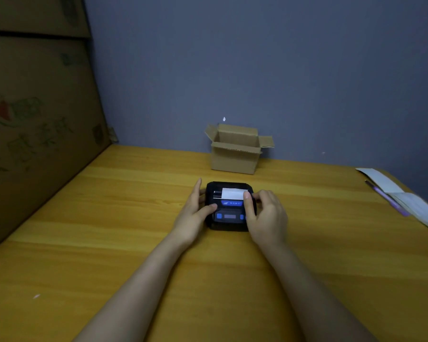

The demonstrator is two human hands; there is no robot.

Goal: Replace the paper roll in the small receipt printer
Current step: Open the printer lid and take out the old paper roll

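A small black receipt printer point(229, 218) with blue buttons lies on the wooden table point(109, 230), its lid down. A white strip of paper point(234, 193) sticks out of its top slot. My left hand point(194, 213) holds the printer's left side, thumb resting on its front panel. My right hand point(265, 215) grips the right side, its thumb pressing on the right corner of the paper strip. No spare roll is visible.
A small open cardboard box point(236, 154) stands behind the printer against the grey wall. Large cardboard cartons point(35, 119) rise along the table's left edge. At the far right lie a booklet of papers point(410, 201) and a purple pen point(388, 199).
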